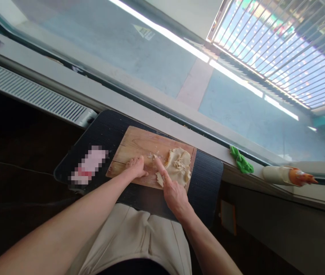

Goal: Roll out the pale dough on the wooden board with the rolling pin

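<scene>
Nearest are pale, creased cloth trousers [147, 233]. The right hand [176, 195] reaches over the board with its index finger straight, tip at small dough crumbs [151, 156]; its other fingers fold under, and I cannot tell whether that grip closes on anything. The left hand [136, 167] rests on the wood with bent fingers, its grip likewise hidden. Just beside the right hand, on the board's right part, lies the dough [183, 176]: a soft, pale, flattened sheet, ragged-edged, with rough shreds heaped on it. Its long axis runs roughly near to far, across the length of the rectangular, grained wooden board [145, 143], which lies left to right. Beneath is a black, fine-lined, round-cornered counter [205, 179]; beyond, a fuzzy green cloth [241, 160] lies crumpled on the smooth sill [162, 124].
</scene>
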`<state>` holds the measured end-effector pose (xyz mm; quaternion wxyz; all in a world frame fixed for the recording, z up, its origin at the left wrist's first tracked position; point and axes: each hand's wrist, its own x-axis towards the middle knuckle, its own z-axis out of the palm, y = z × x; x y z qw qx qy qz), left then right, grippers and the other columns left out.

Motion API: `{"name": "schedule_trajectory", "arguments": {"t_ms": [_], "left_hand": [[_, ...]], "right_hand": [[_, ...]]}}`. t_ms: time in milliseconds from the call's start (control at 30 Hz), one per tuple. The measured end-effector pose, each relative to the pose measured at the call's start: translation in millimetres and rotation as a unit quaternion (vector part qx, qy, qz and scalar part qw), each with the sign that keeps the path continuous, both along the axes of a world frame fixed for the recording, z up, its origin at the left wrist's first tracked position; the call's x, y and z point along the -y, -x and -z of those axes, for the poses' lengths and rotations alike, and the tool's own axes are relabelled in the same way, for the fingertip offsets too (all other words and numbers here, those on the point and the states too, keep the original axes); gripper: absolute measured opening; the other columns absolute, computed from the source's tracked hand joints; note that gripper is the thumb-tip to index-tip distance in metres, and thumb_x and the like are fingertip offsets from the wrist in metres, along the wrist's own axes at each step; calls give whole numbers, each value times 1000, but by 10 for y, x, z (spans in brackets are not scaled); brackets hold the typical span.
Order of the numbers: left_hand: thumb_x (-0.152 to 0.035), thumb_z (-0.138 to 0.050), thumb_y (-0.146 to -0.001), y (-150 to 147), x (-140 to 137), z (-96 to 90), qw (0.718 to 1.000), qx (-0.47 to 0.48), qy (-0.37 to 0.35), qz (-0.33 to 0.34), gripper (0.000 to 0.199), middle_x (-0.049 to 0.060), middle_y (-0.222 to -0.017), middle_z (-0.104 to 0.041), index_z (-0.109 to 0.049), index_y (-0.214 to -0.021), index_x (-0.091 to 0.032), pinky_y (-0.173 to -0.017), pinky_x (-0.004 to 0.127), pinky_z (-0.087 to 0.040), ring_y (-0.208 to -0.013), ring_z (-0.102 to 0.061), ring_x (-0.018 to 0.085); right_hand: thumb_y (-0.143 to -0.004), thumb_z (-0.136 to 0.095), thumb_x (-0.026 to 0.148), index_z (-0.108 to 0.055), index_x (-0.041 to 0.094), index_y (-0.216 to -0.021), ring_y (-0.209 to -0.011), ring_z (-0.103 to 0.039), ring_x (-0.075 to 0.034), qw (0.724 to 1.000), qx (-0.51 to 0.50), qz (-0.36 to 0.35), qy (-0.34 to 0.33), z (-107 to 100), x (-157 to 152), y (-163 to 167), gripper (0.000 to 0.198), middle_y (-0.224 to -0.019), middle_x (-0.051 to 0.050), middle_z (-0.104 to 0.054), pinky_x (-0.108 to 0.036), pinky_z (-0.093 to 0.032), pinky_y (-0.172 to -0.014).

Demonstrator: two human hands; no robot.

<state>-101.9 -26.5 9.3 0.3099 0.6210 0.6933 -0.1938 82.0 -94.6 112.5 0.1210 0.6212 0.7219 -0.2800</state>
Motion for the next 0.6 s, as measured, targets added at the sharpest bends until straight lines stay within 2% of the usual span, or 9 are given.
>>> {"name": "schedule_trajectory", "arguments": {"t_ms": [133, 233, 400, 600], "left_hand": [[-50, -73, -58, 12, 0, 29, 1000, 0, -1, 1, 72, 20, -126, -55, -47, -116, -15, -93, 38, -42, -119, -52, 35], [-50, -72, -60, 9, 6, 36, 1000, 3, -3, 2, 72, 20, -123, -57, -46, -117, -14, -94, 39, -42, -118, -52, 35], [-49, -71, -62, -5, 6, 14, 1000, 1, -3, 7, 71, 21, -124, -57, -46, -118, -13, -93, 38, -42, -118, -53, 34], [-50, -72, -60, -4, -11, 17, 1000, -7, 3, 15, 74, 20, -124, -58, -46, -118, -14, -93, 37, -42, -119, -52, 34]], "right_hand": [[-94, -29, 20, 0, 33, -151, -63, -67, -18, 1000, -5, 6, 0, -85, 109, -49, 66, -78, -4, -68, -27, -53, -62], [-93, -28, 19, 2, 32, -151, -64, -68, -19, 1000, 2, 9, -6, -94, 167, -47, 66, -77, -4, -68, -27, -53, -62], [-96, -25, 24, -1, 36, -150, -56, -66, -18, 1000, 16, 0, 4, -43, 270, -66, 61, -71, -3, -65, -27, -52, -56], [-97, -25, 25, 5, 33, -150, -62, -67, -20, 999, 29, 9, -14, 45, 211, 93, 62, -75, -4, -65, -29, -53, -59]]}}
